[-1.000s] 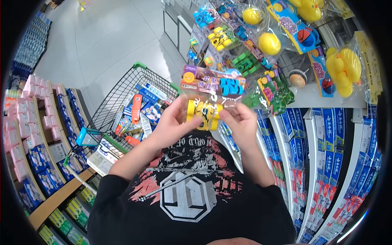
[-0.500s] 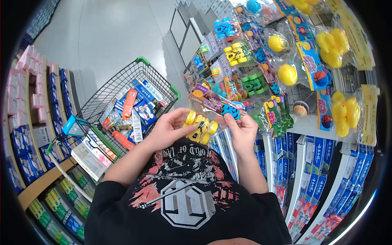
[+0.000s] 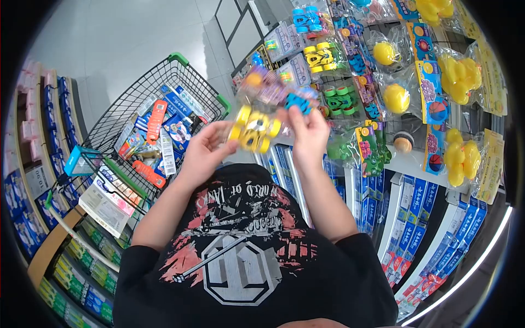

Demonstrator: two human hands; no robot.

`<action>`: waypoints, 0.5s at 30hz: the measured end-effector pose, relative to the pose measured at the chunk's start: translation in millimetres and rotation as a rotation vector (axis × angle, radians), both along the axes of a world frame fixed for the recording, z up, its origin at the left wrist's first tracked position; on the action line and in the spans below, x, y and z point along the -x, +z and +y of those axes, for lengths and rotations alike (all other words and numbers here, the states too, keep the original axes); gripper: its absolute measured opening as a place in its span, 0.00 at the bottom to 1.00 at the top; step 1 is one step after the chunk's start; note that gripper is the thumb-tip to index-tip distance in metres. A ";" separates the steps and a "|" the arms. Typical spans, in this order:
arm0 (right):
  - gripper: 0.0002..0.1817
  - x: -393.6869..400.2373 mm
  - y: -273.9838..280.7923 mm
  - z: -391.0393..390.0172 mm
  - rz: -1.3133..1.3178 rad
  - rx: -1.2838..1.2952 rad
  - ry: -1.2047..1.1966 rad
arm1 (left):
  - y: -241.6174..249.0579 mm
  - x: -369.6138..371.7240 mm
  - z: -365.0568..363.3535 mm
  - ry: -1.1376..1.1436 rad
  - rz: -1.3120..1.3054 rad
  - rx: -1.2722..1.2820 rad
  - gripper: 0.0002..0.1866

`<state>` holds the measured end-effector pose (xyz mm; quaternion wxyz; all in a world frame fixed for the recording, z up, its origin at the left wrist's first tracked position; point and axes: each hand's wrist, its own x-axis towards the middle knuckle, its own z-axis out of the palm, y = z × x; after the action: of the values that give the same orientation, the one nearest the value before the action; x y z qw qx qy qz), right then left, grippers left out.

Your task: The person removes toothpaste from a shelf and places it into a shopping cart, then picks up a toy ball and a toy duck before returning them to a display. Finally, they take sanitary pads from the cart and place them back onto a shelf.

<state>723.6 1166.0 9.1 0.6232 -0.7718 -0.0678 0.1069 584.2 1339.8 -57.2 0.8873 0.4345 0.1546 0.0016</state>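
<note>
A packaged yellow toy car (image 3: pixel 256 129) hangs between my hands in a clear bag with a purple and blue header card, slightly blurred. My right hand (image 3: pixel 310 130) pinches the card's blue end between thumb and fingers. At the bag's lower left corner, my left hand (image 3: pixel 206 150) has its thumb and fingertips pressed on the plastic. Just beyond the bag, similar packaged cars hang on the rack: a blue one (image 3: pixel 307 19), another yellow one (image 3: pixel 319 57) and a green one (image 3: pixel 340 100).
A wire shopping cart (image 3: pixel 176 56) with green corners holds boxes and red packages at the left. Bagged yellow toys (image 3: pixel 461 78) hang at the right. Shelves of blue boxes (image 3: pixel 416 205) stand at the lower right, with more stocked shelves along the left edge.
The packaged car has been raised away from my shirt and tilted. My left hand has shifted from over the car to the bag's edge; my right hand has moved up and left.
</note>
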 end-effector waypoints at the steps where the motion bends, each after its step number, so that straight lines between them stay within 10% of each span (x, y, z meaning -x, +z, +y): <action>1: 0.07 -11.0 -0.2 2.0 -0.008 -0.067 -0.067 | -3.8 -0.2 4.8 0.005 0.074 -0.019 0.20; 10: 0.07 -93.5 7.4 -4.1 -0.224 -0.204 -0.275 | -123.4 50.2 30.1 0.049 0.317 -0.307 0.13; 15: 0.06 -104.6 18.0 6.2 -0.229 -0.279 -0.350 | -180.2 95.4 26.4 -0.135 0.418 -1.165 0.19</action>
<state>828.2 1172.2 27.1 0.7209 -0.6854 -0.0174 -0.1012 488.8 1366.2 -237.4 0.4537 0.8472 0.2709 -0.0556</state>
